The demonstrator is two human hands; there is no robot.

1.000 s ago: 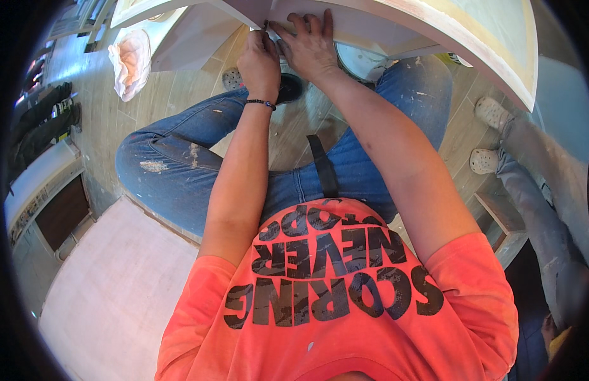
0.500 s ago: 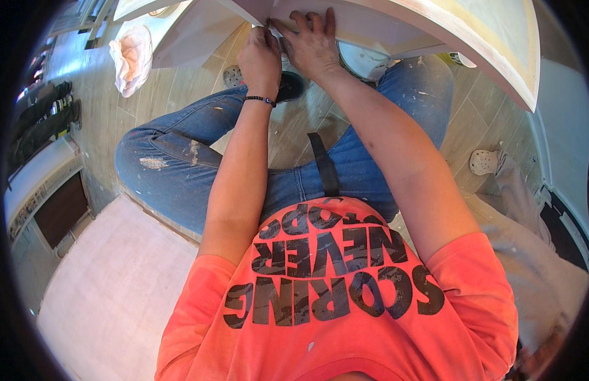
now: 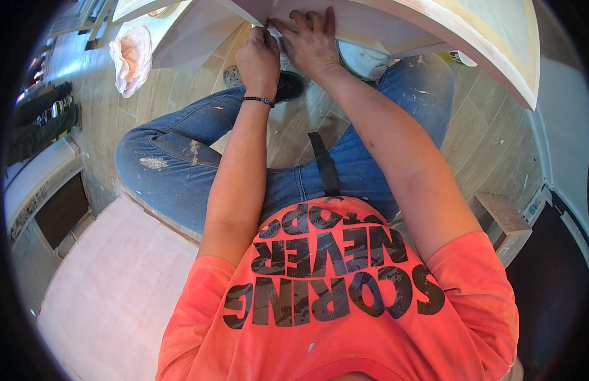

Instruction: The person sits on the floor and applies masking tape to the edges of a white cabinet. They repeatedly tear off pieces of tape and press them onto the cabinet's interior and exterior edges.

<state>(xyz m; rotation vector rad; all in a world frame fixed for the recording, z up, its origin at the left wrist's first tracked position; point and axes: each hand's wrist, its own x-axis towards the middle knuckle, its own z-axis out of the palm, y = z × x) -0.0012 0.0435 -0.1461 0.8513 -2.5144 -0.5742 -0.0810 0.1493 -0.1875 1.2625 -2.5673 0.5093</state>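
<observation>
A white-painted furniture panel (image 3: 364, 25) with a curved edge stands in front of me at the top of the head view. My left hand (image 3: 259, 60), with a dark beaded bracelet at its wrist, is closed in a pinch at the panel's inner corner. A small dark tip shows at its fingertips, too little to name. Close beside it, my right hand (image 3: 310, 47) lies on the panel with its fingers spread. Its thumb and index side reach toward the left fingertips, and I see nothing held in it.
Crumpled whitish paper or cloth (image 3: 132, 60) hangs by the panel's left part. A white bucket (image 3: 363, 60) stands behind my right wrist. A pale board (image 3: 116, 286) lies at lower left. A wooden box-like piece (image 3: 504, 213) is at right, on the wood-look floor (image 3: 491, 140).
Another person's leg and light shoe have gone from the right side, uncovering the wooden piece and a dark surface. My hands have barely moved.
</observation>
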